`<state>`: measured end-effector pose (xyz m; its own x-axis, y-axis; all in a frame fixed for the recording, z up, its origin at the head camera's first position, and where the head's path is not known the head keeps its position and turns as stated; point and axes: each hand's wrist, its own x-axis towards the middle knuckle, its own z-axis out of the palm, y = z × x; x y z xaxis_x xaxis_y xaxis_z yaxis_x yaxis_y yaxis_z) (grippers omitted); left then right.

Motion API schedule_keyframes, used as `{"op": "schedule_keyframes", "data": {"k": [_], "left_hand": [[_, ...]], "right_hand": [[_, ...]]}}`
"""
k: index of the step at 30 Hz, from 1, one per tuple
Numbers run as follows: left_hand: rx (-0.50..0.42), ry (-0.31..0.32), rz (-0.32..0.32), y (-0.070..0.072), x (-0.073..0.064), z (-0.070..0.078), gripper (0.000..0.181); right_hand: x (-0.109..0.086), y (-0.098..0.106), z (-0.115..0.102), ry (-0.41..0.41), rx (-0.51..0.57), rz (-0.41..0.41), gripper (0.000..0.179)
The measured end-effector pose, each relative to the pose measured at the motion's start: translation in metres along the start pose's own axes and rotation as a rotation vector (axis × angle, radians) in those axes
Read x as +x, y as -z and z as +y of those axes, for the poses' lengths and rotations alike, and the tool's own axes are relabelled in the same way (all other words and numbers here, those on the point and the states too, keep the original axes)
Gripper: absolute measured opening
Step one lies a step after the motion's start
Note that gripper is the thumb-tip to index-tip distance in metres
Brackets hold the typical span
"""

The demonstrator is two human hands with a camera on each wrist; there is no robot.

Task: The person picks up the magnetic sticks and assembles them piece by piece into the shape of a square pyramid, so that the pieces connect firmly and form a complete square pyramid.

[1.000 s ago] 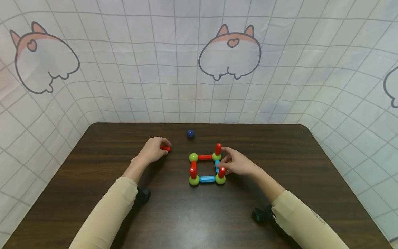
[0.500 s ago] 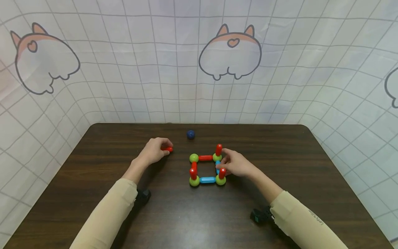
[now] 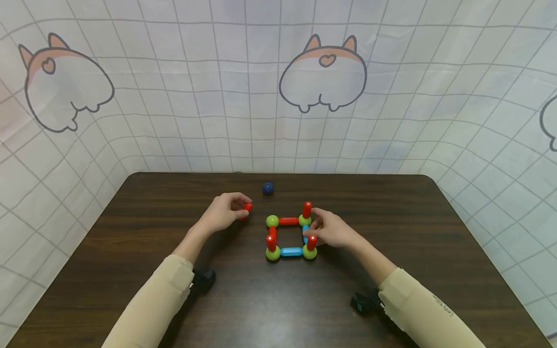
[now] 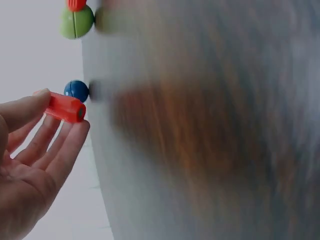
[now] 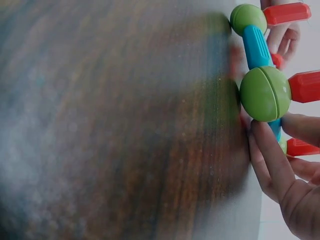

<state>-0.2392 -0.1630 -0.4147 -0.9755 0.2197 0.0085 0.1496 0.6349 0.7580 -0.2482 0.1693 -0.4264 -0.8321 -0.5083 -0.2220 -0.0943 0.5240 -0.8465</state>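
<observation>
My left hand [image 3: 221,211] pinches a short red rod [image 3: 247,208] between thumb and fingers, holding it tilted left of the frame. In the left wrist view the end of this red rod [image 4: 65,107] shows plainly. A square frame of rods and green balls lies on the table, a ball at each corner. Red rods form its back and left sides, blue rods its front and right. Upright red rods stand on three balls; the back-left ball [image 3: 272,221] has a bare top. My right hand [image 3: 334,228] pinches the right-side blue rod [image 3: 306,233], which its fingers partly hide.
A dark blue ball [image 3: 268,188] sits near the far edge of the brown wooden table [image 3: 278,304], behind the frame. Beyond the table hangs a white gridded cloth [image 3: 200,96] with cartoon animal prints. Black wrist cameras sit under both forearms.
My left hand has moved a little to the right, toward the frame, and the red rod in it has turned from lying flat to tilted up. The right hand keeps its hold.
</observation>
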Motion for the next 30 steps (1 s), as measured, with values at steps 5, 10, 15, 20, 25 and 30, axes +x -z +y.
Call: {"op": "schedule_keyframes", "data": {"k": [5, 10, 15, 20, 25, 30], "left_hand": [[-0.054, -0.015, -0.007, -0.006, -0.004, 0.008, 0.034], [-0.137, -0.030, -0.023, -0.012, -0.005, 0.014, 0.034], [-0.212, -0.076, -0.015, -0.018, -0.003, 0.016, 0.031], [-0.243, -0.108, -0.015, -0.023, 0.000, 0.019, 0.032], [-0.250, -0.122, -0.026, -0.026, 0.001, 0.024, 0.031], [-0.243, -0.127, -0.026, -0.031, 0.004, 0.028, 0.030]], "right_hand": [[0.000, -0.001, 0.000, 0.005, 0.009, 0.001, 0.066], [-0.001, -0.002, 0.000, 0.005, 0.022, 0.005, 0.065], [-0.001, -0.001, 0.000, 0.016, 0.030, 0.010, 0.066], [0.000, -0.001, 0.002, 0.025, 0.029, 0.008, 0.067], [0.001, -0.001, 0.002, 0.025, 0.033, 0.008, 0.067], [0.001, -0.002, 0.002, 0.025, 0.037, 0.009, 0.067]]}}
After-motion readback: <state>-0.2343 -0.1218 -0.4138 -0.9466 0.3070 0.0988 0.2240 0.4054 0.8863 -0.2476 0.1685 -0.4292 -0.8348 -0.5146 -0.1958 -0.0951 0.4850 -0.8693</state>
